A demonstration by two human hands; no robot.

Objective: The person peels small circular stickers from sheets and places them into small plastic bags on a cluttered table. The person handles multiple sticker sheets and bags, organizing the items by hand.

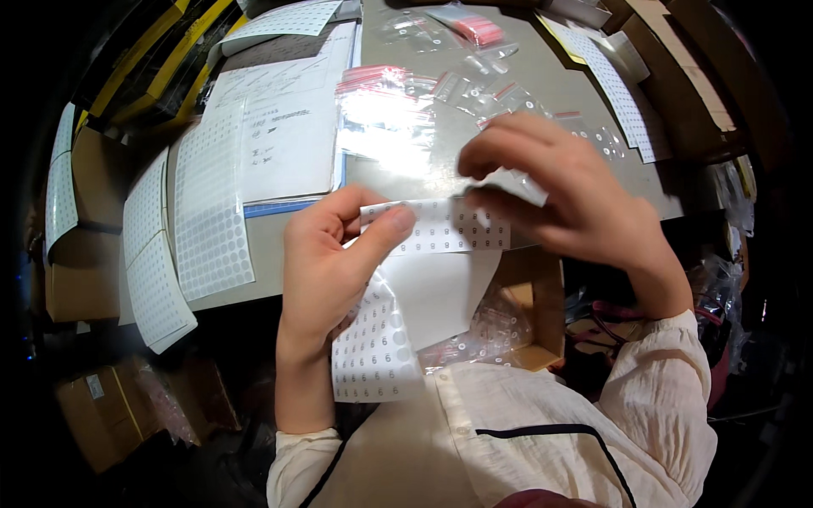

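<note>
My left hand (326,254) pinches a folded white sheet of small round number stickers (440,229) between thumb and fingers, above the table's front edge. The sheet's upper strip lies across its white backing, and a lower flap (373,356) hangs toward my lap, with some bare round spots among its stickers. At the strip's right end hovers my right hand (576,186), its fingers curved and the thumb apart from them. Nothing shows between them, though the fingertips are slightly blurred. Small clear zip bags (389,110) with red strips lie on the table beyond.
A clipboard of papers (288,127) and more sticker sheets (207,212) lie on the left of the grey table (415,173). Below the table edge, an open cardboard box (542,326) holds several clear bags (483,334). Cardboard boxes (93,178) stand at the far left.
</note>
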